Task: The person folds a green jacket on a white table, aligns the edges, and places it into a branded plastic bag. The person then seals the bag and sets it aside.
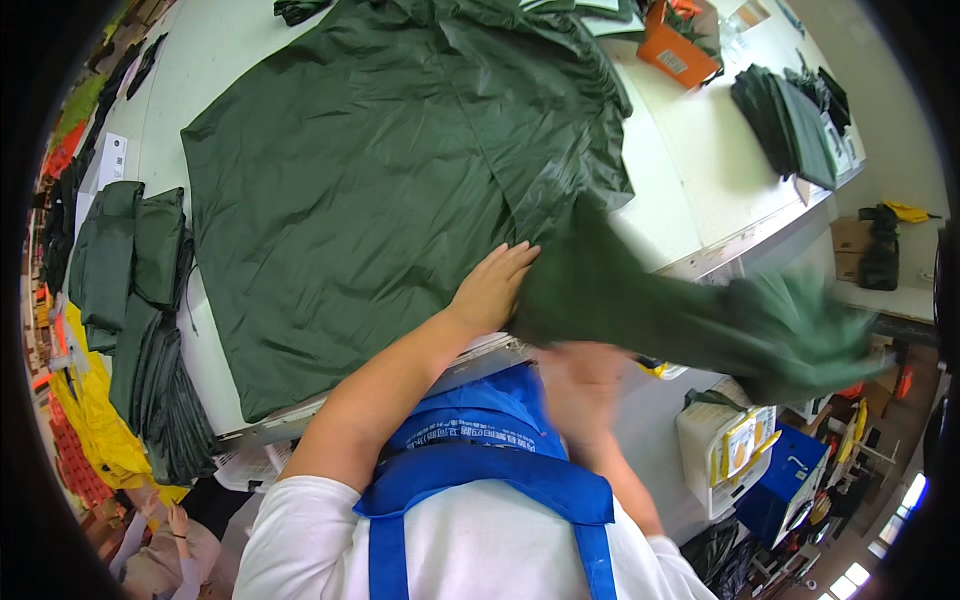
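A large dark green waterproof garment (350, 200) lies spread over the white table, with creases across it. My left hand (495, 288) rests flat on its near right part, fingers stretched out and close to a fold. From there a long loose part of the garment, which looks like a sleeve (650, 310), swings out to the right past the table edge. Its far end is smeared by motion. My right hand (585, 380) is blurred just below this loose part, in front of the table edge. Whether its fingers grip the cloth cannot be made out.
Folded green garments (135, 250) hang over the table's left end, near yellow cloth (95, 400). An orange box (680, 45) and a folded green stack (785, 125) stand at the far right. A white bin (700, 440) is below right. Another person (170, 550) sits lower left.
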### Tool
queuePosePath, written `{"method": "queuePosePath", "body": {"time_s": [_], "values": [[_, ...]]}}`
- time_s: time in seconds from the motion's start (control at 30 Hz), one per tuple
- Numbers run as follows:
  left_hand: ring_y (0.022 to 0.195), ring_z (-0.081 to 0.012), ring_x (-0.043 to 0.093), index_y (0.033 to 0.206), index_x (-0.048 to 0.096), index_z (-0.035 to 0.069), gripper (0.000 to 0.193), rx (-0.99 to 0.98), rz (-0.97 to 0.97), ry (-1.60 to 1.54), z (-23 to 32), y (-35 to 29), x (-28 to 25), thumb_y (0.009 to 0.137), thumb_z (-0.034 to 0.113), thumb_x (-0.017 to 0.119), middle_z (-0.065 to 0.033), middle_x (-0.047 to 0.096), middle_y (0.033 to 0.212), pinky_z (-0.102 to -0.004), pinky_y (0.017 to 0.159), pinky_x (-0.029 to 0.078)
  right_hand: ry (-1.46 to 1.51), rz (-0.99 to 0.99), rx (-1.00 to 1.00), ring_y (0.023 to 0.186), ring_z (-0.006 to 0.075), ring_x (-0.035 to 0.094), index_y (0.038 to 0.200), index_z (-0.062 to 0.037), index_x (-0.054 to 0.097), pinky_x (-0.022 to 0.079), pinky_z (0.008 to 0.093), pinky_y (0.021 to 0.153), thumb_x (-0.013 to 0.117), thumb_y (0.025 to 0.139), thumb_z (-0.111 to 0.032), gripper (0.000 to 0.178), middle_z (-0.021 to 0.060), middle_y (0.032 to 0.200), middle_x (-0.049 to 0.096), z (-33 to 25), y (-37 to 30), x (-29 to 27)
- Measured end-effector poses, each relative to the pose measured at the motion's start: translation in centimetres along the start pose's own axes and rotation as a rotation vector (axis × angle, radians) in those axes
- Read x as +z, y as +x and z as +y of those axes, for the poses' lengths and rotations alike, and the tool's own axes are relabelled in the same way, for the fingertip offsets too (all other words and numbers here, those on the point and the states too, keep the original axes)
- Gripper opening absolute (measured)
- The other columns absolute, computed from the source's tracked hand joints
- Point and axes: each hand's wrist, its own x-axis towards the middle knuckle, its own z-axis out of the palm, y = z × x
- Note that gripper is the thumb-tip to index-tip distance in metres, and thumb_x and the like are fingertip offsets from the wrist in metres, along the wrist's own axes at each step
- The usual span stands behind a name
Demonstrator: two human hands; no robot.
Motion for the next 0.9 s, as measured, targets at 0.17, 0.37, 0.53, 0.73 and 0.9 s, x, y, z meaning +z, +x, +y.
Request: {"method": "queuePosePath", "body": {"time_s": [0.17,0.37,0.53,0.73,0.9], "values": [[0.133,-0.0278,0.039,0.126,0.051,0.001,0.04,-0.233,0.186,-0.232,1.1,-0.1,-3.2,0.088,0.013,0.05,-0.0145,0.044,0.141,-0.0386,0.11,0.032,-0.856,-0.899,-0.799,0.127,0.0341,0.046,0.123,-0.014,0.06,0.036,0.0456,0.106,0.057,0.074,0.0,0.051,0.0181,0.137,0.048,-6.1,8.1,8.2],[0.131,-0.0276,0.041,0.131,0.049,0.005,0.04,-0.461,0.01,-0.161,0.4,-4.9,-0.7,0.092,0.015,0.045,-0.0158,0.044,0.14,-0.0372,0.108,0.034,-1.498,0.082,-0.846,0.132,0.0367,0.038,0.131,-0.0103,0.05,0.031,0.0445,0.109,0.042,0.06,0.019,0.077,0.0158,0.138,0.047,-11.2,23.6,-10.9],[0.126,-0.0241,0.046,0.13,0.049,0.01,0.041,-0.888,0.789,-1.495,0.5,-15.4,-4.7,0.091,0.02,0.054,-0.009,0.052,0.132,-0.0405,0.103,0.039,-1.915,-0.099,-0.778,0.138,0.0294,0.031,0.133,-0.026,0.051,0.03,0.0445,0.109,0.052,0.077,0.005,0.065,0.0019,0.148,0.036,-13.6,27.8,-14.5],[0.086,-0.0159,0.058,0.103,0.055,0.016,0.021,-1.071,1.549,-1.464,-9.3,-19.2,-12.6,0.087,0.019,0.068,-0.0021,0.061,0.095,-0.031,0.07,0.048,-1.734,-0.34,-0.954,0.123,0.0289,0.049,0.102,-0.0096,0.061,0.037,0.042,0.102,0.051,0.078,0.004,0.029,0.0064,0.118,0.061,-14.6,31.2,-13.5],[0.089,-0.0199,0.063,0.099,0.054,0.011,0.016,-0.857,1.824,-1.196,-6.7,-23.1,-15.2,0.087,0.009,0.065,-0.005,0.064,0.097,-0.0357,0.078,0.053,-1.593,-0.389,-0.595,0.091,0.0317,0.056,0.096,-0.0062,0.059,0.04,0.0427,0.088,0.06,0.081,-0.006,0.016,0.0129,0.09,0.06,-19.7,33.1,-11.4]]}}
